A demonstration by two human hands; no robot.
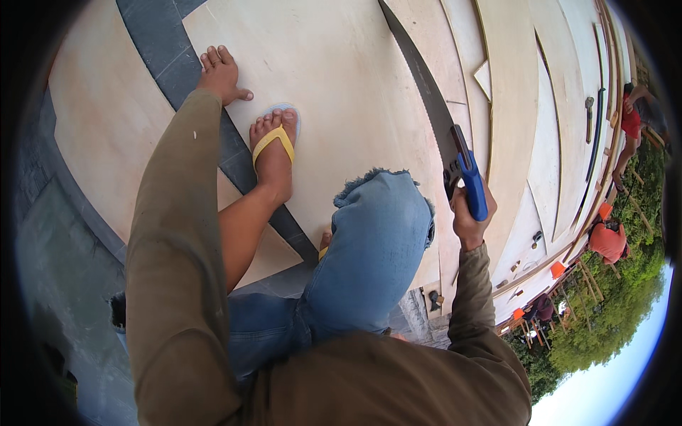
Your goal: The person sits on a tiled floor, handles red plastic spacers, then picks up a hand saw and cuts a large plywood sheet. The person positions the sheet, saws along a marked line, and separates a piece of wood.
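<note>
My right hand [472, 215] is wrapped round the blue handle of a hand saw [435, 99]. The saw's long dark blade stretches away from me along the right side of a pale plywood sheet [334, 85], its teeth toward the left; whether they are in the wood I cannot tell. On the sheet's left edge my left hand [222, 77] presses down with fingers spread, holding nothing. Close by, my foot [272, 153] in a yellow-strapped flip-flop stands on the same sheet. My bent knee [373, 241] in ripped jeans is over its near part.
Another plywood sheet [106, 121] lies left, across a strip of dark tiles [160, 39]. Overlapping boards [515, 85] spread to the right, with a hammer [589, 117] and a dark long strip [591, 160]. A small dark tool [435, 299] lies near my right forearm. Other people [607, 240] are at far right.
</note>
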